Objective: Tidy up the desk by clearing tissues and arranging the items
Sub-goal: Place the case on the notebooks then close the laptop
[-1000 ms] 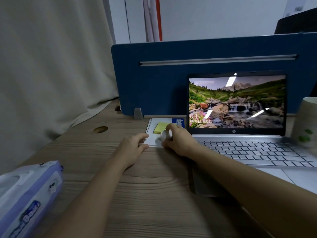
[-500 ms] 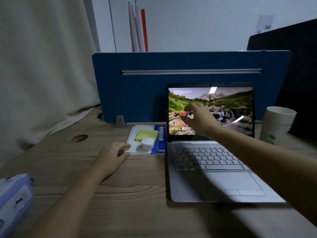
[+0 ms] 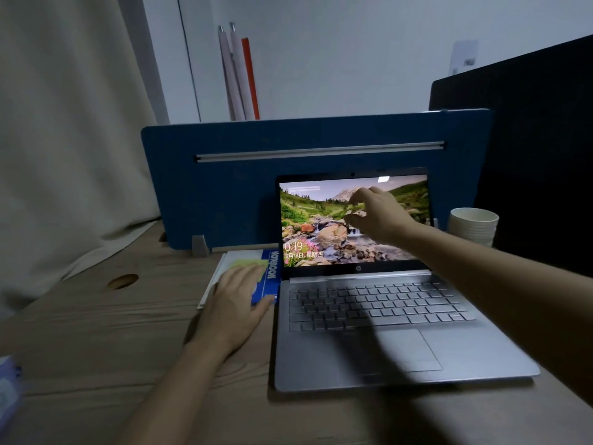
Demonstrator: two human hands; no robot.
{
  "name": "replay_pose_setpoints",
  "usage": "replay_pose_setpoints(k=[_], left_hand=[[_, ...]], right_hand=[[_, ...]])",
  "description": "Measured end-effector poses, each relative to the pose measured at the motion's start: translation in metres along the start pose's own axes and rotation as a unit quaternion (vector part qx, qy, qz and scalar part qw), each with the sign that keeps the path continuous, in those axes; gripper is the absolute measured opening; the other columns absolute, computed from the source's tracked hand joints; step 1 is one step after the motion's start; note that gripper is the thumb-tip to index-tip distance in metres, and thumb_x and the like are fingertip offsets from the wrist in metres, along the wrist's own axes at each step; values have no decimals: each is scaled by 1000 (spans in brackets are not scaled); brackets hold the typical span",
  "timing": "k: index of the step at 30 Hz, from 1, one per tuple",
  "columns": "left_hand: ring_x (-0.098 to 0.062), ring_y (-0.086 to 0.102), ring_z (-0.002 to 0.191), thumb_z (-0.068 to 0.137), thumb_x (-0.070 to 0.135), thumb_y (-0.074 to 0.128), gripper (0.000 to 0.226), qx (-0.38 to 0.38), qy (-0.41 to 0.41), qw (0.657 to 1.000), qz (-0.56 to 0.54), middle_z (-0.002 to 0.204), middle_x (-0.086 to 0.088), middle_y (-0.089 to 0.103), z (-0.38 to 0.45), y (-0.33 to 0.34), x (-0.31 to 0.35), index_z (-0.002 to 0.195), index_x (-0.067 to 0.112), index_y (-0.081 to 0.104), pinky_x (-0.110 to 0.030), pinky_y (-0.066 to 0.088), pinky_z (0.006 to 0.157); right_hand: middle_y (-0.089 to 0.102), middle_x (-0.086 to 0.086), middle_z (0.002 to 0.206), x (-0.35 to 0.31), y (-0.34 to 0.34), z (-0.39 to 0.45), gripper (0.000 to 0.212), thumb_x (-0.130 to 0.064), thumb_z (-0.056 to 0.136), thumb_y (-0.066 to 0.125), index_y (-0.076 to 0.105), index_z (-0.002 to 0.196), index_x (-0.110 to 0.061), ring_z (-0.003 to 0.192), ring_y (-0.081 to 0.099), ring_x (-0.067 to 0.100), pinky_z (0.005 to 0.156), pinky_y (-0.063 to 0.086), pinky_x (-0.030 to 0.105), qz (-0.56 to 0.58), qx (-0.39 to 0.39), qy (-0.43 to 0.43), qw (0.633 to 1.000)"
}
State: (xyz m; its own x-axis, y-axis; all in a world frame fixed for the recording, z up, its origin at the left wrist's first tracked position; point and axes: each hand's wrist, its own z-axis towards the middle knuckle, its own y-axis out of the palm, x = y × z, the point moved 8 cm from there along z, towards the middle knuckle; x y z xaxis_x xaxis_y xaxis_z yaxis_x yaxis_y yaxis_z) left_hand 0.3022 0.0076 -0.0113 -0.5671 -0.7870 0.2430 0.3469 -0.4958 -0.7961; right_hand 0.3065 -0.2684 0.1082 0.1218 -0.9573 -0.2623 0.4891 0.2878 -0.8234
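Note:
An open silver laptop (image 3: 398, 358) sits in the middle of the wooden desk (image 3: 96, 342), its screen lit. My right hand (image 3: 375, 215) hovers in front of the upper screen, fingers curved and apart, holding nothing. To the laptop's left lies a blue and white notebook (image 3: 272, 268) with a yellow sticky-note pad (image 3: 247, 262) on it. My left hand (image 3: 237, 300) lies flat on the notebook, fingers spread, covering the small white round object seen earlier. The corner of a tissue pack (image 3: 8, 390) shows at the far left edge.
A blue divider panel (image 3: 231, 187) stands behind the laptop. A stack of paper cups (image 3: 473, 224) is right of the screen, with a dark panel (image 3: 539, 149) behind it. A curtain (image 3: 64, 123) hangs at the left, and a cable hole (image 3: 122, 281) is in the desk.
My right hand left the small white object on the notebook and rose in front of the laptop screen. My left hand slid forward onto the notebook. The view moved left and back.

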Motion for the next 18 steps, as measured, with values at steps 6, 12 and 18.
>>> replay_pose_setpoints(k=[6,12,18], left_hand=[[-12,26,143,96,57,39,59,-44,33,998,30,154,11,38,8,26,20,149,33,35,-35,22,116],[-12,32,140,89,64,33,69,-39,18,999,22,151,10,42,10,27,2,148,29,40,-39,28,115],[-11,36,138,92,61,37,64,-49,17,998,20,149,9,44,12,27,-4,146,28,42,-40,31,113]], right_hand=[[44,14,143,6,-1,25,57,-37,89,65,45,137,-12,127,42,32,107,39,45,-35,3,-11,999],[27,7,157,17,0,65,70,-53,91,54,28,149,-22,146,16,32,116,13,57,-147,23,2,989],[47,12,138,26,-1,72,70,-65,88,45,35,142,-22,130,40,35,114,21,56,-196,41,6,980]])
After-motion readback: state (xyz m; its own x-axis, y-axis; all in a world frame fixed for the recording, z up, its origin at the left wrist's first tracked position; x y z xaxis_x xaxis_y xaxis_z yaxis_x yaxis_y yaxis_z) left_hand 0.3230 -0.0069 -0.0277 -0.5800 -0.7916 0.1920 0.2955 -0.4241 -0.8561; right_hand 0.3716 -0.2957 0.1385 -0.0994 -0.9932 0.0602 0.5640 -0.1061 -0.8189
